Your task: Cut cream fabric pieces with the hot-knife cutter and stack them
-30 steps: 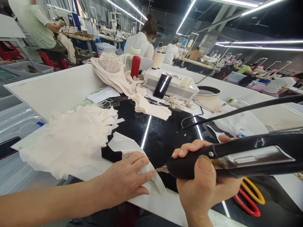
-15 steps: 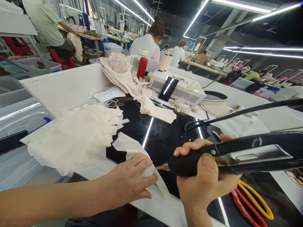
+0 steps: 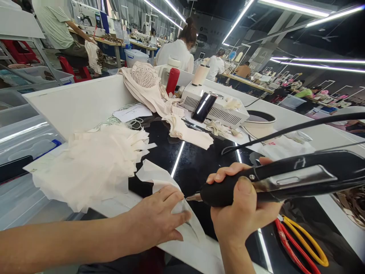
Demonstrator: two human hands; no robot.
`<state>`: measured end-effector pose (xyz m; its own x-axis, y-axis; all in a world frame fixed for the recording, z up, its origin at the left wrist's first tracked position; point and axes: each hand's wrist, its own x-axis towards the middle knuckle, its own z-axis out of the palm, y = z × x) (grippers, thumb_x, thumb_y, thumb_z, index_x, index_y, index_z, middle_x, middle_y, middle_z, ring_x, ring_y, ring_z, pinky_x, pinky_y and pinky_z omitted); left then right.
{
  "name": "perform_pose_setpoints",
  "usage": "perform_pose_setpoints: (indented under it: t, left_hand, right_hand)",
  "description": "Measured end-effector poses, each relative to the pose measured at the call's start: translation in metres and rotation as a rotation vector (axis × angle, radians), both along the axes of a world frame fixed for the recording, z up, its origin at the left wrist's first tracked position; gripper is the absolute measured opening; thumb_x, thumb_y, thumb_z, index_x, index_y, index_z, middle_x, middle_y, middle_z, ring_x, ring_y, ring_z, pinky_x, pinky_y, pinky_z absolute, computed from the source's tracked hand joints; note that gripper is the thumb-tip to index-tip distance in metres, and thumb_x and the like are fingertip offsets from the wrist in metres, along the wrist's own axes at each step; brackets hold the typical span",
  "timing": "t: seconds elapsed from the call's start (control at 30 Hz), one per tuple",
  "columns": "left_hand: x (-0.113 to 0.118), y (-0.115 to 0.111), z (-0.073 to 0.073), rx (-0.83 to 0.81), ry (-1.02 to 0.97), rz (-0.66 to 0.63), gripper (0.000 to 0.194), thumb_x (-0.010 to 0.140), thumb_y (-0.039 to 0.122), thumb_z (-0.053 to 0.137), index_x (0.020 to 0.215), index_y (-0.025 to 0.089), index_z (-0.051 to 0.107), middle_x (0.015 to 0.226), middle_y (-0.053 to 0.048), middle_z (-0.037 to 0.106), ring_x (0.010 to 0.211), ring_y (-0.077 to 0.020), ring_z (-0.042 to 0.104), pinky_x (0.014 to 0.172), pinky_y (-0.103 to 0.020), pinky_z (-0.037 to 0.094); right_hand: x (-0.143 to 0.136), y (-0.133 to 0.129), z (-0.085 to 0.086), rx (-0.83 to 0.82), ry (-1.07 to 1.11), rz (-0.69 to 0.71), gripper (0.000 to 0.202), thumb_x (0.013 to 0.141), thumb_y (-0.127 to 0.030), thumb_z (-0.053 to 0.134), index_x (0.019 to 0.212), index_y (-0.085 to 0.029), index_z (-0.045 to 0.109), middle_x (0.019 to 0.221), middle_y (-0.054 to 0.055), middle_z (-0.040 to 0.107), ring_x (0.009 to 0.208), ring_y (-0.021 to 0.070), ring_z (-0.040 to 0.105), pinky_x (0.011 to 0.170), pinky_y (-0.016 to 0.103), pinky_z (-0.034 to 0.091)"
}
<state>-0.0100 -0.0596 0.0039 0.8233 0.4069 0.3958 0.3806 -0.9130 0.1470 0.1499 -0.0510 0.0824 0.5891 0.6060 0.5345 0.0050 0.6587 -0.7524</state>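
Note:
My left hand [image 3: 161, 219] is closed on a thin white fabric piece [image 3: 159, 179] at the near edge of the black work surface, its fingers bent and pressing on the cloth. Part of the fabric hangs past my fingers, and a small slit shows in it. My right hand [image 3: 242, 213] is wrapped around a black corded handheld tool [image 3: 296, 177] with a pointed metal tip. That tip meets the fabric edge just beside my left fingertips. Whether it presses into the cloth, I cannot tell.
At left lies a heap of cream fabric pieces [image 3: 91, 163]. Scissors [image 3: 299, 239] with red and yellow handles rest at lower right. Farther back are a phone [image 3: 204, 107], a white vented box [image 3: 216, 108], a red bottle [image 3: 172, 81] and a lace garment [image 3: 142, 82]. The tool's cable [image 3: 285, 131] crosses at right.
The tool in my right hand has shifted slightly left and up, its tip now nearer my left fingertips. My left hand and the fabric have hardly moved.

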Motion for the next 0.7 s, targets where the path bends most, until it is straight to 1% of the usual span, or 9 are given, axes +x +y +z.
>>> perform_pose_setpoints:
  t: [0.1, 0.17, 0.2, 0.27, 0.33, 0.4, 0.47, 0.6, 0.7]
  left_hand:
    - [-0.004, 0.0, 0.011, -0.061, 0.026, -0.012, 0.056, 0.092, 0.048, 0.079, 0.135, 0.019, 0.058, 0.124, -0.014, 0.063, 0.122, -0.0307, 0.061, 0.106, -0.044, 0.053]
    - [-0.01, 0.008, 0.019, -0.132, 0.042, -0.034, 0.038, 0.102, 0.031, 0.067, 0.136, 0.017, 0.057, 0.126, -0.011, 0.065, 0.122, -0.0252, 0.061, 0.106, -0.037, 0.052]
    - [-0.014, 0.015, 0.022, -0.159, 0.047, -0.058, 0.031, 0.104, 0.02, 0.061, 0.134, 0.016, 0.058, 0.126, -0.009, 0.066, 0.122, -0.022, 0.062, 0.108, -0.034, 0.051]
    - [-0.021, 0.029, 0.028, -0.161, 0.068, -0.119, 0.032, 0.1, 0.002, 0.053, 0.128, 0.016, 0.061, 0.126, -0.006, 0.069, 0.124, -0.0176, 0.061, 0.114, -0.031, 0.045]
    - [-0.028, 0.042, 0.031, -0.115, 0.096, -0.168, 0.033, 0.098, -0.002, 0.052, 0.121, 0.018, 0.065, 0.126, -0.004, 0.071, 0.125, -0.0163, 0.061, 0.118, -0.032, 0.041]
    - [-0.03, 0.052, 0.03, -0.071, 0.118, -0.17, 0.029, 0.098, 0.0, 0.056, 0.117, 0.019, 0.066, 0.125, -0.004, 0.071, 0.122, -0.0165, 0.062, 0.112, -0.031, 0.045]
    - [-0.026, 0.058, 0.025, -0.015, 0.138, -0.127, 0.025, 0.098, 0.003, 0.06, 0.117, 0.018, 0.066, 0.123, -0.005, 0.071, 0.115, -0.0174, 0.063, 0.102, -0.03, 0.051]
    - [-0.002, 0.06, 0.013, 0.139, 0.181, 0.052, 0.013, 0.102, 0.021, 0.063, 0.114, 0.017, 0.064, 0.107, -0.007, 0.069, 0.093, -0.0213, 0.063, 0.081, -0.035, 0.051]
    - [0.018, 0.056, 0.008, 0.19, 0.245, 0.206, 0.02, 0.102, 0.033, 0.064, 0.11, 0.016, 0.064, 0.096, -0.007, 0.065, 0.081, -0.0234, 0.059, 0.064, -0.036, 0.044]
  right_hand:
    - [0.001, -0.002, 0.003, -0.014, 0.007, 0.005, 0.045, 0.082, -0.024, 0.077, 0.122, -0.025, 0.056, 0.077, -0.006, 0.065, 0.055, 0.0139, 0.061, 0.05, 0.03, 0.057]
    - [0.002, 0.0, 0.004, -0.015, 0.014, 0.003, 0.047, 0.08, -0.027, 0.078, 0.121, -0.024, 0.056, 0.077, -0.005, 0.064, 0.055, 0.014, 0.06, 0.049, 0.03, 0.056]
    - [0.003, 0.001, 0.004, -0.012, 0.019, -0.001, 0.047, 0.08, -0.028, 0.079, 0.121, -0.024, 0.056, 0.077, -0.005, 0.064, 0.054, 0.014, 0.06, 0.049, 0.03, 0.056]
    - [0.006, 0.002, 0.006, -0.001, 0.027, -0.018, 0.047, 0.079, -0.027, 0.079, 0.121, -0.023, 0.057, 0.076, -0.005, 0.064, 0.054, 0.0141, 0.059, 0.048, 0.03, 0.056]
    - [0.01, 0.001, 0.008, 0.001, 0.028, -0.033, 0.046, 0.078, -0.025, 0.078, 0.12, -0.023, 0.058, 0.076, -0.005, 0.064, 0.054, 0.0142, 0.058, 0.047, 0.03, 0.056]
    - [0.014, -0.002, 0.01, -0.01, 0.028, -0.042, 0.045, 0.077, -0.024, 0.077, 0.118, -0.023, 0.059, 0.075, -0.006, 0.064, 0.055, 0.0145, 0.057, 0.047, 0.029, 0.056]
    - [0.017, -0.007, 0.011, -0.028, 0.037, -0.055, 0.045, 0.076, -0.024, 0.077, 0.117, -0.023, 0.059, 0.074, -0.005, 0.064, 0.055, 0.0152, 0.057, 0.046, 0.03, 0.056]
    - [0.022, -0.016, 0.011, -0.049, 0.056, -0.065, 0.046, 0.072, -0.023, 0.077, 0.115, -0.024, 0.06, 0.073, -0.006, 0.065, 0.053, 0.0159, 0.058, 0.043, 0.03, 0.055]
    - [0.024, -0.018, 0.008, -0.058, 0.067, -0.06, 0.045, 0.071, -0.023, 0.077, 0.113, -0.024, 0.06, 0.072, -0.006, 0.065, 0.052, 0.0158, 0.058, 0.042, 0.03, 0.056]
